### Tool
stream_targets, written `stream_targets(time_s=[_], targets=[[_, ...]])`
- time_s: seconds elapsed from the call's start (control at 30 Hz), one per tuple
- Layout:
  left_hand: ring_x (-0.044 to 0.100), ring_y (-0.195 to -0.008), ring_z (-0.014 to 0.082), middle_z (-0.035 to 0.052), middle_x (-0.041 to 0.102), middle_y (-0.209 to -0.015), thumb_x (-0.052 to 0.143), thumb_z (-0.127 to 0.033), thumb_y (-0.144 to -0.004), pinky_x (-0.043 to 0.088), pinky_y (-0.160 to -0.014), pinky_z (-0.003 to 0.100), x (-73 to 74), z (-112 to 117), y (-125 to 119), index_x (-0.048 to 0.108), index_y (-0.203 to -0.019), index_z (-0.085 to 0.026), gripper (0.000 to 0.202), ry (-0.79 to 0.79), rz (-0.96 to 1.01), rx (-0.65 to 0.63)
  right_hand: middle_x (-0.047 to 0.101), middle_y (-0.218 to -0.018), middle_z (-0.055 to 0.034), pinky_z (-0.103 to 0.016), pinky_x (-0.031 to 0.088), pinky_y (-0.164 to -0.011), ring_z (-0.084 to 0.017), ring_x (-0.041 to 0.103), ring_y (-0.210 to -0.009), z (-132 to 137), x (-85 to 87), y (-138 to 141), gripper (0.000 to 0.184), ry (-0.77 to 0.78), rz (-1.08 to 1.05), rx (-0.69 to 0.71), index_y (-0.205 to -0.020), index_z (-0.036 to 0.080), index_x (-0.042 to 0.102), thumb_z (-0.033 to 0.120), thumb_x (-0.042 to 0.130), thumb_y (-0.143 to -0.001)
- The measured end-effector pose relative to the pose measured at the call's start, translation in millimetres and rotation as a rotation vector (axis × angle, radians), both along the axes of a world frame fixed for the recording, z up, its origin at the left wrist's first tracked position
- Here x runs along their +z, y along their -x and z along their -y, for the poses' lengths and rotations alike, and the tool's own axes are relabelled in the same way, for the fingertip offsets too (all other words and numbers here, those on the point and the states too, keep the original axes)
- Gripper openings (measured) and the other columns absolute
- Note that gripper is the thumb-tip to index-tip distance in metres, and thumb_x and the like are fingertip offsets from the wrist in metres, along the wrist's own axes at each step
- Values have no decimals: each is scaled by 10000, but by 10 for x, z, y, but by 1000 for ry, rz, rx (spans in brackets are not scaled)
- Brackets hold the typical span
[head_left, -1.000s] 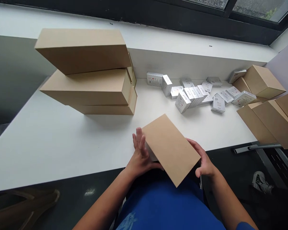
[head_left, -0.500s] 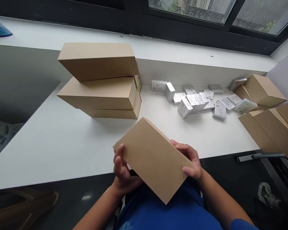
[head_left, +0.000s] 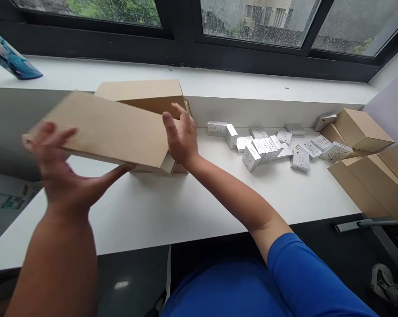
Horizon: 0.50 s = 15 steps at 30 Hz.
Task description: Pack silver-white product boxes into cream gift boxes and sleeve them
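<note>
A flat brown cardboard box (head_left: 106,130) is held in the air between both my hands, tilted, in front of a stack of similar brown boxes (head_left: 146,94) at the back left of the white table (head_left: 192,202). My left hand (head_left: 65,176) grips its left end from below, thumb under the front edge. My right hand (head_left: 180,136) presses against its right end with fingers spread. The held box hides most of the stack.
Several small silver-white cartons (head_left: 271,147) lie scattered at the back middle of the table. More brown boxes (head_left: 367,158) are piled at the right edge. A white window ledge (head_left: 218,83) runs behind. A blue object (head_left: 10,59) sits far left on the ledge.
The brown box has gone from my lap edge up and to the left, in front of the stack. Both hands moved with it, and the view has tilted upward.
</note>
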<state>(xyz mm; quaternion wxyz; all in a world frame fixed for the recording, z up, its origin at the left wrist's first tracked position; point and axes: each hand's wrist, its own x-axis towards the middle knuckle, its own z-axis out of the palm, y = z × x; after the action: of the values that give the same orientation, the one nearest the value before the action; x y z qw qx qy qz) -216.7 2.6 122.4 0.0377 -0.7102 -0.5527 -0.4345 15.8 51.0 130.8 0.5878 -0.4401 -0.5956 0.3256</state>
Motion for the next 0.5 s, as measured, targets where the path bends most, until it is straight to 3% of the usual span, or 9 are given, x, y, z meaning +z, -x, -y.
stream_targets(time_s=[0.07, 0.17, 0.3, 0.4, 0.5], targets=[[193, -1674, 429, 202, 428, -1656, 773, -939, -624, 35, -1377, 634, -56, -74, -32, 547, -1421, -181, 1123, -31, -69, -23, 175, -1846, -116, -553, 46, -1419, -270, 44, -1753, -14, -134, 67, 999, 66, 131, -15, -1746, 201, 90, 883, 102, -1016], [97, -1676, 432, 174, 367, -1698, 876, -815, -654, 90, -1363, 661, -230, -101, -69, 561, -1430, -230, 1021, -52, -77, -3, -34, -1870, -126, -506, 3, -1427, -236, -105, -1751, 174, -321, 32, 1041, 54, 280, 21, -1745, 162, -111, 845, 247, -1045], [174, -1643, 423, 151, 373, -1687, 971, -737, -594, 166, -1365, 631, -354, -119, -21, 553, -1479, -245, 1096, -133, -137, 2, -73, -1873, -109, -488, -11, -1433, -226, -138, -1747, 384, -414, -90, 1196, 23, 252, 99, -1762, 157, -89, 859, 486, -983], [250, -1613, 425, 163, 445, -1647, 942, -774, -614, 242, -1349, 607, -310, -166, -1, 601, -1469, -208, 1081, -159, -134, -2, -63, -1874, -95, -527, 3, -1432, -234, -163, -1742, 400, -380, -143, 1282, 29, 217, 185, -1774, 174, -83, 877, 574, -928], [342, -1578, 413, 165, 540, -1580, 819, -901, -656, 268, -1343, 580, -201, -213, -44, 661, -1413, -185, 1053, -170, -75, 5, -41, -1875, -80, -635, -84, -1396, -270, -164, -1742, 370, -310, -156, 1277, 61, 238, 188, -1780, 227, -87, 896, 571, -913]])
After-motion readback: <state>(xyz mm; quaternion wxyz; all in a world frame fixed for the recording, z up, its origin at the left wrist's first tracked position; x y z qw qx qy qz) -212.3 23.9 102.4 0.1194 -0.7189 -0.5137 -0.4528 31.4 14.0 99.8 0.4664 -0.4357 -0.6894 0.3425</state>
